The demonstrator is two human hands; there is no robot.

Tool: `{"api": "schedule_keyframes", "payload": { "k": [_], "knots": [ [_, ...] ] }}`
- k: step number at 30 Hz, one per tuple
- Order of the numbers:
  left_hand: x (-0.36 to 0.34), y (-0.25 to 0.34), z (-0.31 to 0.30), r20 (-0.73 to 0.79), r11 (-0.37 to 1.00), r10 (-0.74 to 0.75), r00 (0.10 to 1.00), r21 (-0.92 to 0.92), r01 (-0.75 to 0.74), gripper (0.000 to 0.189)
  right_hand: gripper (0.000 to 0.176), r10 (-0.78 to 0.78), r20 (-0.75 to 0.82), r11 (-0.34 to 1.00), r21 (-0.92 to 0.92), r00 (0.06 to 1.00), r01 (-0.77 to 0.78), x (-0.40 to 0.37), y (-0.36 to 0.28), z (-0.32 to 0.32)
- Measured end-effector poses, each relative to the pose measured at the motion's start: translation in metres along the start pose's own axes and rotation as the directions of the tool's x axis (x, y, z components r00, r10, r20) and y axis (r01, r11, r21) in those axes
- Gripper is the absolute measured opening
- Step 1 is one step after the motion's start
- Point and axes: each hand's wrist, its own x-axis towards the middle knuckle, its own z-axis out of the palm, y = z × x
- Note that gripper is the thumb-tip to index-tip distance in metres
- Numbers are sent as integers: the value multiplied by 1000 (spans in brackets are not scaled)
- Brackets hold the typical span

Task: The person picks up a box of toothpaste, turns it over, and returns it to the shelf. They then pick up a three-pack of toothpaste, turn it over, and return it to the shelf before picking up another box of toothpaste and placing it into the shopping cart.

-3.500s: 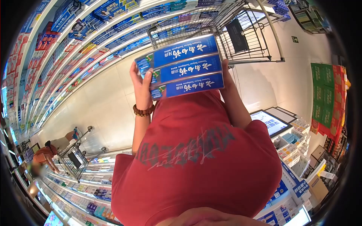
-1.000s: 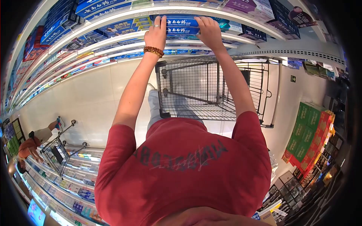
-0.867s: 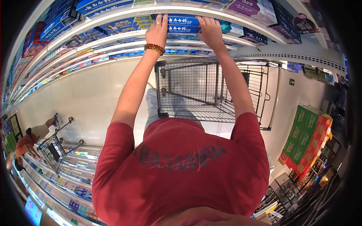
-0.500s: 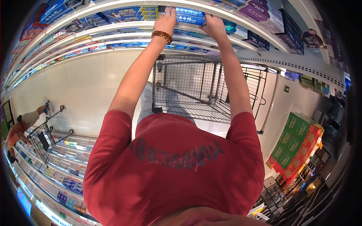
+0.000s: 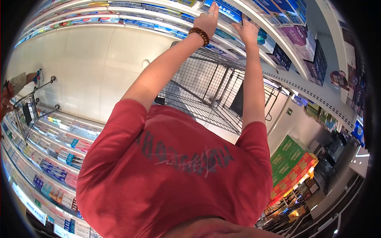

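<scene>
Where the blue carton (image 5: 227, 8) sits: high on the upper shelf (image 5: 274, 43), lying lengthwise among other boxed goods, between the two raised hands.
Blue carton, handling: I'd judge it light and stiff, a long thin card box. It probably dents at the corners if squeezed, and its glossy faces look a little slippery.
Blue carton, where to hold: the two short ends look best, palms pressing inward. A pinch across the narrow faces near the middle would also do.
Left hand (image 5: 207, 19): flat against the carton's left end, with the fingers straight and held close together and a ring on one of them. I cannot tell where the thumb sits.
Right hand (image 5: 247, 31): at the carton's right end by the shelf lip, fingers slightly fanned and the thumb standing off. I cannot tell whether they close on the box or only rest there.
Arms: both are stretched up and forward, nearly straight, the left angled in from the shoulder and the right almost vertical.
Bead bracelet (image 5: 199, 35): sits on the left wrist, just below the hand.
Trolley (image 5: 206, 85): a wire basket under the arms, close in front of the red shirt (image 5: 178, 170).
Purple boxes (image 5: 297, 37): on the same shelf run, to the right of the hands.
Other shopper (image 5: 8, 95): far off down the aisle, beside a second cart (image 5: 25, 113), well apart from these hands.
</scene>
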Motion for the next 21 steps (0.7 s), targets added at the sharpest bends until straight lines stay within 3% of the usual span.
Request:
{"api": "schedule_keyframes", "payload": {
  "k": [2, 5, 10, 13, 18, 21],
  "knots": [
    [6, 6, 16, -25, 998, -48, 999, -43, 47, 71, 72, -95, -133, 989, -124, 987, 78, -1, -3, -2],
    [5, 5, 17, -159, 998, -50, 986, 31, 55, 73, 67, 25, 66, 998, 62, 998, -29, 2, -11, -12],
    [15, 1, 30, -190, 999, -41, 981, 17, 45, 74, 66, 44, 120, 996, 71, 992, -53, 2, -10, -4],
    [12, 1, 26, -158, 999, -49, 986, 4, 51, 75, 50, 3, 38, 998, 59, 999, -5, 3, -8, 0],
    [13, 3, 25, -140, 997, -73, 987, -36, 68, 75, 48, 2, 20, 999, 42, 1000, -3, 3, -11, -5],
    [13, 2, 29, -237, 996, -84, 968, -57, 72, 70, 50, 52, 78, 997, 45, 996, -56, 5, -14, -8]
  ]
}}
